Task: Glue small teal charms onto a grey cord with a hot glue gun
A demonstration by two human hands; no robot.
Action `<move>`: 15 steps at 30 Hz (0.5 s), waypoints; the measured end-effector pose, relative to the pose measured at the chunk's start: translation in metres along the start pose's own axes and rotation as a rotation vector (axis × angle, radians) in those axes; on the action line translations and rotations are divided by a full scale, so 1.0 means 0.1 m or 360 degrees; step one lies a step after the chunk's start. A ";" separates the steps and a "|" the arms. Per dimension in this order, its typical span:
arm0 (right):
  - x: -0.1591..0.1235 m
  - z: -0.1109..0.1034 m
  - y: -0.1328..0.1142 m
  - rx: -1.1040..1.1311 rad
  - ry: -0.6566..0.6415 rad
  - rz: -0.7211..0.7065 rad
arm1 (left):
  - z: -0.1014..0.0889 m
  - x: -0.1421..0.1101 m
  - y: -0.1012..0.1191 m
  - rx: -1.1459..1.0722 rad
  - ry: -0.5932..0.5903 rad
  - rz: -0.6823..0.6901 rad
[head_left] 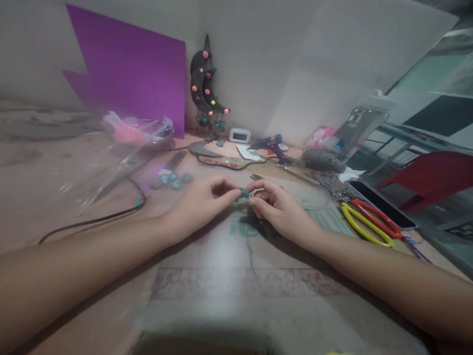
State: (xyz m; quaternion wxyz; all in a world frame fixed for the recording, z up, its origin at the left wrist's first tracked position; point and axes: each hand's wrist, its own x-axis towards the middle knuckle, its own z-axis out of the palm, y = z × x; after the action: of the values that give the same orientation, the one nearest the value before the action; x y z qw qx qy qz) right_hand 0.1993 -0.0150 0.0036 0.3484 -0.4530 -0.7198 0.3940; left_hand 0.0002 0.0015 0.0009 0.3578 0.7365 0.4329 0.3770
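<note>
My left hand (201,202) and my right hand (275,204) meet over the middle of the table. Together they pinch a small teal piece (243,193) between their fingertips. Both hands rest low, just above a flattened cardboard sheet (236,276) with printed marks. Several similar teal and dark round pieces (170,180) lie on the table to the left of my left hand. The picture is blurred, so the shape of the small piece stays unclear.
A purple sheet (136,69) leans on the wall beside a black crescent hanging ornament (205,86). A plastic bag (136,133), scissors (111,185) and black cable (107,214) lie left. A glue gun (269,144), twine (323,160), phone (380,202) and red-yellow pliers (369,224) lie right.
</note>
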 end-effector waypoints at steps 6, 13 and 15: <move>0.02 0.02 0.02 0.0184 -0.0009 0.0015 | 0.01 0.01 -0.03 -0.0125 -0.0016 -0.0097; 0.02 0.05 0.00 0.0267 -0.0033 0.0073 | 0.01 0.01 -0.04 -0.0195 -0.0058 -0.0091; 0.01 0.05 0.00 0.0254 -0.0027 0.0075 | 0.01 0.01 -0.03 -0.0195 -0.0065 -0.0092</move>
State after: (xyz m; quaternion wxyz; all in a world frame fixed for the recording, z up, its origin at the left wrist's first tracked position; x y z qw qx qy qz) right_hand 0.1945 -0.0149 0.0012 0.3679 -0.4374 -0.6782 0.4619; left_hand 0.0003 0.0036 -0.0018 0.4217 0.7079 0.4228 0.3772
